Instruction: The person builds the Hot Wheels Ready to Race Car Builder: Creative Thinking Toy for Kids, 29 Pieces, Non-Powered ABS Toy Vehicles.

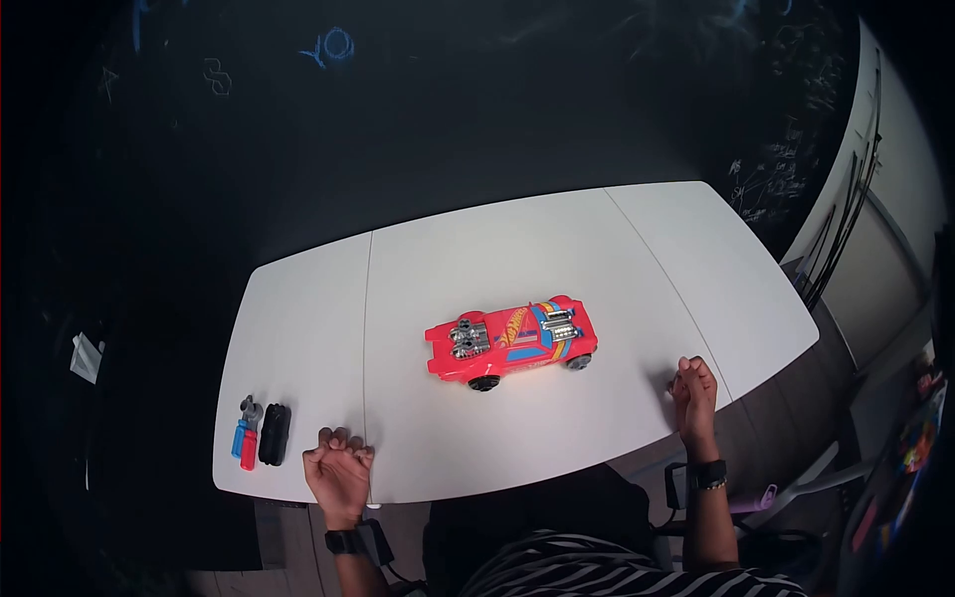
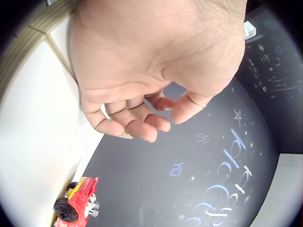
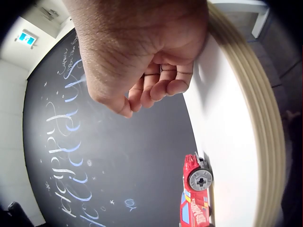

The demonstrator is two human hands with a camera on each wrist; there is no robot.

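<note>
A red toy car (image 1: 517, 338) with blue and yellow stripes and silver engine parts sits on its wheels in the middle of the white table. My left hand (image 1: 339, 472) rests at the near table edge, palm up, its fingers loosely curled and holding nothing. At the right near edge is my right hand (image 1: 694, 396), likewise loosely curled around nothing. Both hands are apart from the car. In the left wrist view the car (image 2: 78, 203) shows low at the left; in the right wrist view the car (image 3: 195, 191) appears low at the right.
Left of my left hand lie a blue-handled tool (image 1: 240, 438), a red-handled tool (image 1: 249, 450) and a black elongated object (image 1: 275, 435). The white table (image 1: 477, 438) has seams across it. A dark chalkboard wall (image 1: 477, 119) stands behind it.
</note>
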